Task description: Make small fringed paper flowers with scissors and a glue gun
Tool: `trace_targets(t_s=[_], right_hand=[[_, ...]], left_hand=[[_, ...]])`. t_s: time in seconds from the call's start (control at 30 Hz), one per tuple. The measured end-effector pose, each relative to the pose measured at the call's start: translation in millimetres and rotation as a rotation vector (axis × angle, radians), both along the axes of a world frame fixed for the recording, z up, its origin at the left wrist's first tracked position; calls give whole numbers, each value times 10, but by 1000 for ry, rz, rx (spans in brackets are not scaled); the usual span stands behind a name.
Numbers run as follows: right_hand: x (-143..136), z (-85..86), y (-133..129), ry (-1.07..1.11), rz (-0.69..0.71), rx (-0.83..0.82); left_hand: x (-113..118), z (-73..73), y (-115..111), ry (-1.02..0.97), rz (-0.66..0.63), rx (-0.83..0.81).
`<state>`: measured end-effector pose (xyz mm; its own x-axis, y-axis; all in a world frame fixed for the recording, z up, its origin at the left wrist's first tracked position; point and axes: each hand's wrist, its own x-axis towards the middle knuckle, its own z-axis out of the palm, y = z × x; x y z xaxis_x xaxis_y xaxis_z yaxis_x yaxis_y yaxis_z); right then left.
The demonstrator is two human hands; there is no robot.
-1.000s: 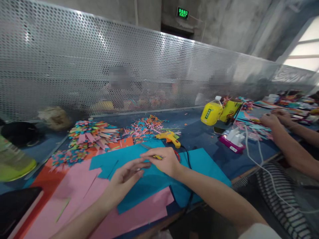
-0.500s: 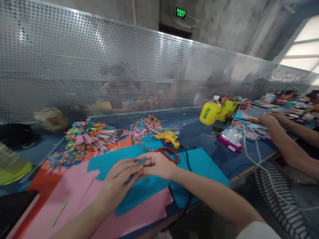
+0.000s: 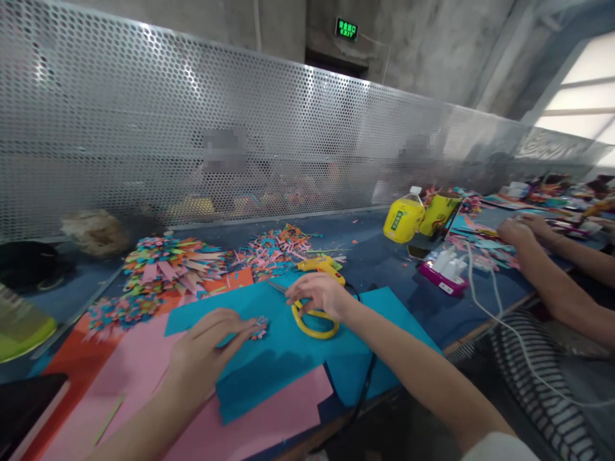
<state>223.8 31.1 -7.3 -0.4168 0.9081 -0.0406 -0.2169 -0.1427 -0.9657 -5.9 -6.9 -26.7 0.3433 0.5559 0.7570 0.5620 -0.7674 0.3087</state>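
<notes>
My left hand [image 3: 209, 342] pinches a small curled paper flower [image 3: 261, 328] in pink, white and blue between thumb and fingertips. The flower is held just above a blue paper sheet [image 3: 269, 365]. My right hand [image 3: 321, 294] has bent fingers closed around the scissors [image 3: 314, 331]. A yellow handle loop shows below the hand and the blades point to the upper left; the other handle is hidden. Just behind lies a yellow glue gun [image 3: 323, 264], its black cord running down past my right wrist. Pink paper [image 3: 283, 406] lies under the blue sheet.
A large fringed paper-strip ball [image 3: 170, 262], a smaller cluster [image 3: 127, 310] and loose paper strips [image 3: 273, 250] lie behind my hands. Farther right are a yellow bottle [image 3: 403, 218] and a purple tissue pack [image 3: 444, 275]. A co-worker's hands [image 3: 521, 230] work there. A perforated metal screen [image 3: 288, 128] backs the table.
My hands have moved apart. The left keeps the paper flower, now visible; the right has moved up and right onto the scissors, which have turned so the yellow loop shows.
</notes>
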Motion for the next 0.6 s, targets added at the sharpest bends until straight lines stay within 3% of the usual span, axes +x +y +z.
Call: trace_targets(t_s=[0.13, 0.2, 0.27, 0.3, 0.37, 0.47, 0.6], right_hand=[[155, 11, 170, -102, -356, 133], [183, -3, 206, -243, -528, 339], [158, -24, 193, -393, -593, 558], [124, -36, 167, -435, -560, 621], [18, -61, 82, -409, -363, 590], [-178, -90, -88, -205, 72, 360], [-323, -101, -244, -30, 373, 105]], left_hand=[[23, 20, -17, -81, 30, -64], [33, 22, -22, -81, -4, -75], [36, 23, -24, -64, -53, -48], [35, 23, -25, -46, -76, -28], [32, 20, -29, -6, -106, 3], [27, -2, -30, 33, -130, 17], [9, -45, -26, 60, -139, 12]])
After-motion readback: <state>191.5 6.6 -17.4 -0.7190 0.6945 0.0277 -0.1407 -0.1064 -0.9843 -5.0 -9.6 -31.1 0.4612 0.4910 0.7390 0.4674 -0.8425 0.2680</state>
